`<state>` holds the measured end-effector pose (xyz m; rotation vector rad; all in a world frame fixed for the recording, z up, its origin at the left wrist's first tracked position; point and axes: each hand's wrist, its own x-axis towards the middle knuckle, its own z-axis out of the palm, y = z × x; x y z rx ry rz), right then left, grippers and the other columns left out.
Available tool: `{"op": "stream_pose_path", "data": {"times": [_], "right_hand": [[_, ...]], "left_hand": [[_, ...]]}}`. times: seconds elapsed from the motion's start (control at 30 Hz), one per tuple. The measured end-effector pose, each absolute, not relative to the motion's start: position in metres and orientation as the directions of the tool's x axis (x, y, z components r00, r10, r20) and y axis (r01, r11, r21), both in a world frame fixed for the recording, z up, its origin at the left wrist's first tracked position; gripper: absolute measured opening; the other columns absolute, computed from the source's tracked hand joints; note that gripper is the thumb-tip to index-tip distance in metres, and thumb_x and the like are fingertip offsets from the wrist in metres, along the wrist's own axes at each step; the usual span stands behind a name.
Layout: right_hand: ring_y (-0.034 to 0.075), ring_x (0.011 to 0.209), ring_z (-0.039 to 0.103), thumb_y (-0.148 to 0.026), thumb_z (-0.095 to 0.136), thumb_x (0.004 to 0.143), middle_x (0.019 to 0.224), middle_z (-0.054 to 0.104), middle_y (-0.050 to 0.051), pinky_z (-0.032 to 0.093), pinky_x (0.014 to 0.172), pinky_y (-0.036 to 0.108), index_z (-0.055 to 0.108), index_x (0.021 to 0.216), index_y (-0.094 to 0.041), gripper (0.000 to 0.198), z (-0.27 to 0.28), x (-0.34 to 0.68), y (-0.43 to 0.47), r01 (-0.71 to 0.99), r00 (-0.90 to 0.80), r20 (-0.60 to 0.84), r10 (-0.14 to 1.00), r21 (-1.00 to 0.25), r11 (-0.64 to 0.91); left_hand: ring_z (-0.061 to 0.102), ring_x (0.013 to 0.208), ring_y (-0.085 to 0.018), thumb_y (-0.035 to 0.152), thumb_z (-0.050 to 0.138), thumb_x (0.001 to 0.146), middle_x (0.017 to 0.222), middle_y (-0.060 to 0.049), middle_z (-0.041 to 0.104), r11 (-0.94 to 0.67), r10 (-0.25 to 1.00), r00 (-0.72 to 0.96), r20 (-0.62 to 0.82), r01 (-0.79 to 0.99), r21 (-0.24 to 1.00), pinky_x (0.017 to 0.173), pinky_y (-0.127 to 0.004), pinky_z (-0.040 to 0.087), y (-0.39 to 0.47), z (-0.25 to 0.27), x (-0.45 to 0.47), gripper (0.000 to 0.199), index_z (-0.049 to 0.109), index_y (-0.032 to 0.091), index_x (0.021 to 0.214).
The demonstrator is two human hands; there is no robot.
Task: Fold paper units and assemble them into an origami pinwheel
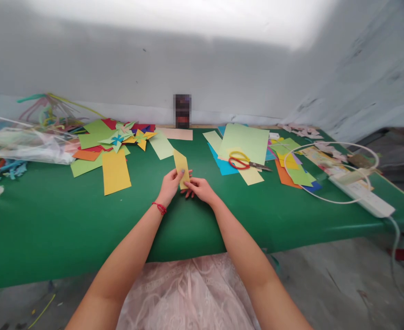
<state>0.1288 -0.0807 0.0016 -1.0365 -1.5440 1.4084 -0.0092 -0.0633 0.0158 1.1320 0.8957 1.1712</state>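
A folded strip of yellow paper [181, 165] is held up over the green table in front of me, its top end cut or folded at a slant. My left hand [170, 185], with a red cord bracelet at the wrist, pinches its left edge with the thumb on the front. My right hand [202, 189] grips the lower right corner between thumb and fingers. Some of the fingers behind the paper are hidden. A pale green sheet [163, 144] and a pink strip [176, 134] lie just beyond the hands.
Left lie a yellow sheet [116, 173], folded paper flowers [141, 137] and a plastic bag [33, 144]. To the right, scissors [243, 160] rest on a light green sheet [246, 137]; farther right are coloured papers [291, 169] and a white power strip [367, 197] with a looped cable.
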Motion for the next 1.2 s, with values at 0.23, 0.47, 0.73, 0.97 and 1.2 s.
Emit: {"op": "stream_pose_path", "data": {"times": [0.23,0.47,0.73,0.97,1.2], "right_hand": [[0.011,0.049,0.061,-0.048,0.057,0.077,0.068,0.069,0.006,0.043,0.042,0.020,0.059,0.077,-0.014,0.034,0.003,0.129,-0.081,0.053,-0.349,-0.004,0.937,-0.998,0.016],[0.012,0.046,0.058,-0.054,0.053,0.077,0.057,0.063,0.002,0.043,0.040,0.022,0.057,0.068,-0.016,0.039,0.006,0.129,-0.080,0.069,-0.277,0.010,0.961,-0.997,0.030],[0.007,0.043,0.042,-0.054,0.053,0.077,0.050,0.048,-0.005,0.036,0.041,0.020,0.054,0.067,-0.019,0.036,0.007,0.139,-0.072,0.148,0.130,0.184,0.974,-0.975,0.164],[0.014,0.067,0.056,-0.052,0.054,0.076,0.083,0.062,0.004,0.045,0.052,0.024,0.064,0.084,-0.019,0.035,0.005,0.143,-0.072,0.198,0.092,0.236,0.967,-0.957,0.215],[0.016,0.071,0.057,-0.047,0.054,0.076,0.079,0.062,0.003,0.048,0.060,0.027,0.063,0.075,-0.018,0.030,0.006,0.142,-0.073,0.202,0.092,0.244,0.965,-0.954,0.222]], "left_hand": [[0.062,0.098,-0.028,0.046,0.061,0.075,0.107,-0.018,0.065,0.056,0.982,0.189,-0.005,-0.265,0.963,0.083,-0.040,0.049,-0.063,0.017,-0.008,0.044,0.062,0.010,0.101],[0.063,0.096,-0.027,0.047,0.062,0.073,0.104,-0.017,0.067,0.081,0.981,0.191,-0.029,-0.272,0.959,0.083,-0.039,0.049,-0.064,0.021,-0.008,0.045,0.063,0.010,0.098],[0.064,0.093,-0.027,0.049,0.064,0.071,0.099,-0.013,0.069,0.125,0.964,0.256,-0.069,-0.210,0.970,0.083,-0.040,0.050,-0.062,0.014,-0.006,0.047,0.063,0.012,0.100],[0.066,0.085,-0.026,0.045,0.067,0.069,0.092,-0.011,0.071,0.133,0.929,0.364,-0.067,-0.158,0.978,0.081,-0.041,0.050,-0.067,0.012,-0.002,0.044,0.065,0.013,0.098],[0.067,0.078,-0.024,0.045,0.068,0.067,0.086,-0.009,0.072,0.139,0.915,0.395,-0.076,-0.131,0.982,0.078,-0.039,0.050,-0.067,0.009,-0.004,0.041,0.067,0.014,0.093]]}}
